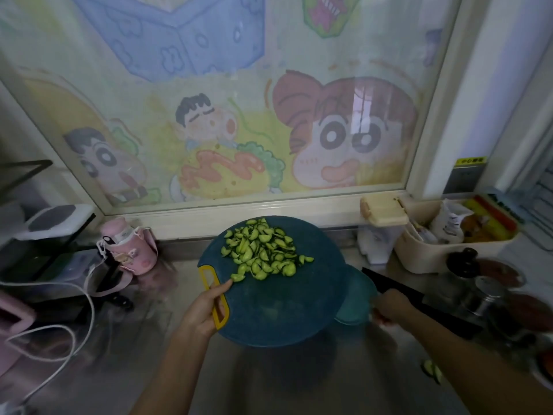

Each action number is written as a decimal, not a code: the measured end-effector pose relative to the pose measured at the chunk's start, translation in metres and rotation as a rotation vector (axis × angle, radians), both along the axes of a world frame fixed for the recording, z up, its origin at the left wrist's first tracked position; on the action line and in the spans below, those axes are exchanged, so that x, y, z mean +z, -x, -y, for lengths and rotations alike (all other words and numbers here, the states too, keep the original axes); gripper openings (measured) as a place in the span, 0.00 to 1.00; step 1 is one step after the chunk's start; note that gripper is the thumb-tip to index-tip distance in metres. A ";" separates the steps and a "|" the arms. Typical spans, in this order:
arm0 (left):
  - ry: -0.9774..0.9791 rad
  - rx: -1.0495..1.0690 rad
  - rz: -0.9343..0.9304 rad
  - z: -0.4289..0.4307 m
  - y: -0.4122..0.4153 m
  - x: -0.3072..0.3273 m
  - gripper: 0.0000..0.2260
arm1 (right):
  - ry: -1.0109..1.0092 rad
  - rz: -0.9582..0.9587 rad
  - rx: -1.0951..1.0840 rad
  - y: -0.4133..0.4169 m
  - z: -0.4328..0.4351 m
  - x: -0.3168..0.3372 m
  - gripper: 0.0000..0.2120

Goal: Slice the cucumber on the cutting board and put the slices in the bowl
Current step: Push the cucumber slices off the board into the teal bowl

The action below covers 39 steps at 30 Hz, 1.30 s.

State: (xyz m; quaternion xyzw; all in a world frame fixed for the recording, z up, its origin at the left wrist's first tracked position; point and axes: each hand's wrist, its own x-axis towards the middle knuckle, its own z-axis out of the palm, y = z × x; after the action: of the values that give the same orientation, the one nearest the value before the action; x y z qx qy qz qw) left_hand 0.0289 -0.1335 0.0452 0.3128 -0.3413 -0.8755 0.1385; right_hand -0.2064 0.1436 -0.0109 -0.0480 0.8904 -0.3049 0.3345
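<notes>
A round dark blue cutting board (287,313) with a yellow handle slot (217,298) is lifted off the counter. My left hand (206,310) grips it at the handle. A heap of green cucumber slices (261,253) lies on its far half. A teal bowl (357,298) shows at the board's right edge, mostly hidden beneath it. My right hand (389,305) grips a black knife (419,301) beside the bowl, its blade pointing right and away. A stray cucumber piece (432,369) lies on the counter at the lower right.
A pink bottle (128,247) stands left of the board, with white cables (74,324) and appliances further left. At the right are a cream box (449,250) of packets, jars (484,295) and a white container (380,235). A glass pane backs the counter.
</notes>
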 end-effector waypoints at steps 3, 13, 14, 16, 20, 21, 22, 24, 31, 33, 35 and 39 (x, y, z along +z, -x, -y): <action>0.026 -0.061 0.017 -0.011 -0.007 0.001 0.13 | -0.108 0.016 0.104 -0.022 -0.027 -0.006 0.21; -0.010 -0.155 0.128 -0.032 -0.022 -0.018 0.11 | -0.276 0.013 0.311 -0.082 -0.086 -0.008 0.20; -0.001 -0.170 0.139 -0.033 -0.022 -0.018 0.10 | -0.269 -0.017 0.300 -0.084 -0.089 -0.008 0.19; 0.010 -0.200 0.144 -0.037 -0.025 -0.016 0.12 | -0.280 -0.106 0.292 -0.085 -0.092 -0.010 0.18; -0.020 -0.258 0.129 -0.031 -0.029 -0.024 0.35 | -0.343 -0.211 0.291 -0.082 -0.093 -0.007 0.19; -0.017 -0.260 0.129 -0.029 -0.030 -0.026 0.37 | -0.363 -0.277 0.264 -0.081 -0.091 -0.005 0.19; -0.011 -0.269 0.137 -0.028 -0.030 -0.027 0.38 | -0.343 -0.364 0.203 -0.080 -0.087 0.001 0.18; -0.014 -0.271 0.137 -0.027 -0.032 -0.028 0.39 | -0.180 -0.509 0.039 -0.084 -0.070 0.020 0.14; 0.044 -0.301 0.163 -0.040 -0.034 -0.022 0.13 | 0.230 -0.782 0.605 -0.154 0.039 0.075 0.25; 0.057 -0.315 0.156 -0.043 -0.033 -0.023 0.16 | 0.243 -0.902 0.737 -0.169 0.064 0.072 0.22; 0.074 -0.337 0.139 -0.047 -0.034 -0.020 0.16 | 0.265 -0.958 0.818 -0.175 0.079 0.062 0.19; 0.107 -0.367 0.151 -0.047 -0.036 -0.022 0.16 | 0.292 -1.107 0.842 -0.177 0.088 0.040 0.14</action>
State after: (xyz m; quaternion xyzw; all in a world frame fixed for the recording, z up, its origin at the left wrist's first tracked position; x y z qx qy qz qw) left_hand 0.0652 -0.0860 0.0227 0.3023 -0.4480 -0.8407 -0.0331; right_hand -0.0298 0.0559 0.0287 -0.5804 0.7854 -0.1967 -0.0875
